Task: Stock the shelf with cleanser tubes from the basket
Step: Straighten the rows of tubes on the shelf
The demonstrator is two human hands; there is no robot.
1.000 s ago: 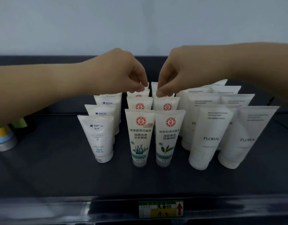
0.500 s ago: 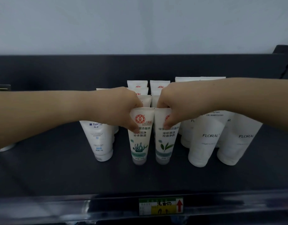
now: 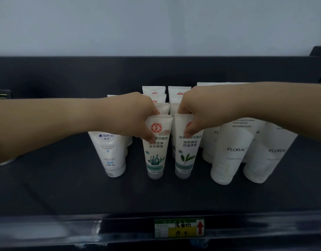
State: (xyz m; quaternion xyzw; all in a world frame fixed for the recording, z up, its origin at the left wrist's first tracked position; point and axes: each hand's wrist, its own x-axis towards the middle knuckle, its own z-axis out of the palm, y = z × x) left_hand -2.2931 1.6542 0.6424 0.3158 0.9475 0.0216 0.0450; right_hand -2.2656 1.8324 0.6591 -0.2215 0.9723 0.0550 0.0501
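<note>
Two rows of white cleanser tubes with red round logos stand cap-down in the middle of the dark shelf (image 3: pixel 65 192). My left hand (image 3: pixel 136 115) pinches the top of the front seaweed-print tube (image 3: pixel 156 154). My right hand (image 3: pixel 197 113) pinches the top of the front green-leaf tube (image 3: pixel 186 153) beside it. Both tubes stand upright on the shelf. Behind them several more tubes of the same brand (image 3: pixel 153 91) line up toward the back panel. No basket is in view.
A white MANTING tube (image 3: pixel 110 153) stands left of the pair, with more behind it under my left arm. Large white FLORAL tubes (image 3: pixel 232 153) stand in rows on the right. A price label (image 3: pixel 179 228) sits on the shelf's front rail.
Both hands came forward from the back tubes to the two front tubes and closed on their tops. In the last half second they have barely moved.
</note>
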